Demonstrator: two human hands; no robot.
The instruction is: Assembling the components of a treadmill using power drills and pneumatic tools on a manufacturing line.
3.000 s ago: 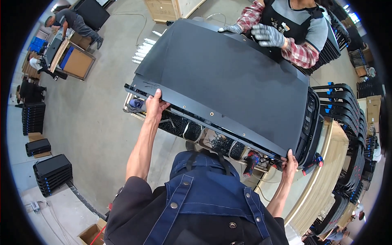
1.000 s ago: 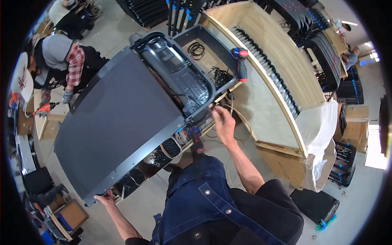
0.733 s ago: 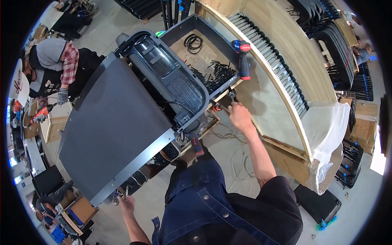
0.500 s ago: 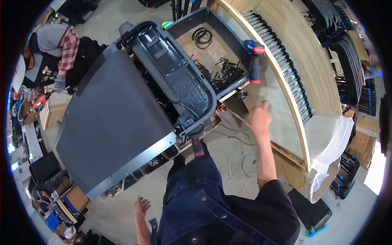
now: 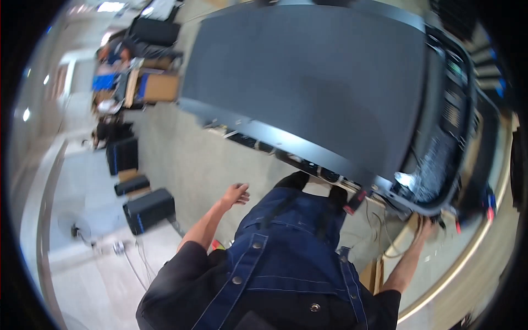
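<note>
My left hand [image 5: 236, 196] hangs in the air left of my body, fingers loosely curled and slightly apart, with nothing in it. My right arm reaches forward, and my right hand [image 5: 423, 227] is at the bench under the near right corner of a large machine with a flat dark grey deck [image 5: 308, 82]. Its fingers are blurred, so what they touch or hold cannot be made out. Close by are a small black piece [image 5: 441, 222] and a red tip [image 5: 458, 226]. A silver rail [image 5: 286, 135] edges the deck. At its right end sits a black plastic housing [image 5: 440, 165].
A red and black tool part [image 5: 356, 202] juts out at the machine's near edge. A red and blue power driver [image 5: 490, 203] rests on the right bench, edged by a wooden strip [image 5: 467, 264]. Loose cables [image 5: 379, 228] hang below. Black cases [image 5: 148, 210] stand on the left.
My view has swung left, so the machine now fills the top and the bench lies at the right rim. My right hand has gone down beside the housing's corner; my left hand has risen.
</note>
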